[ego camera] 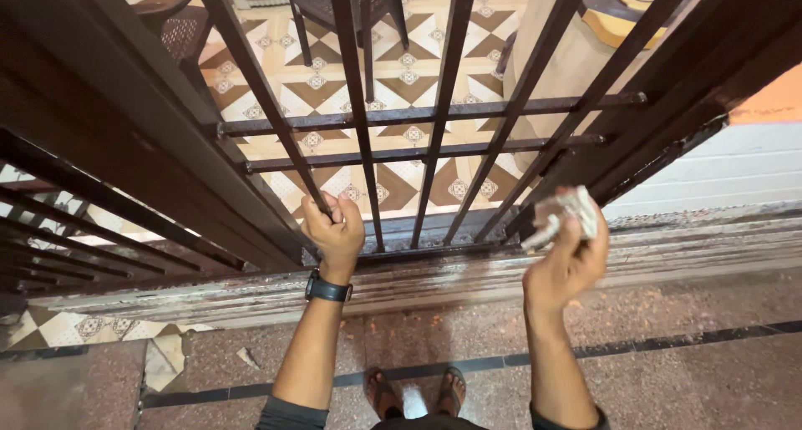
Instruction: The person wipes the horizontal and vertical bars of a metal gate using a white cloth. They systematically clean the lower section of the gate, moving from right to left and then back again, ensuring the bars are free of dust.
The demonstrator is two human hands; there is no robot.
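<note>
Left hand (332, 226) fisted round a dark metal gate bar (271, 104); right hand (570, 259) pinching a crumpled whitish cloth (565, 213) by the gritty stone threshold (418, 284).

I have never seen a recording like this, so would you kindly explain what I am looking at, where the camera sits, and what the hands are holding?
There is no machine here: one camera is worn on a person's head and looks down at their own two bare arms and sandalled feet. They stand on a speckled stone floor before a dark metal grille gate set above a worn stone threshold. The left hand, with a black wristwatch on that wrist, grips one upright bar. The right hand holds a crumpled pale cloth beside the bars. Beyond the gate lie patterned tiles and a dark chair.
</note>
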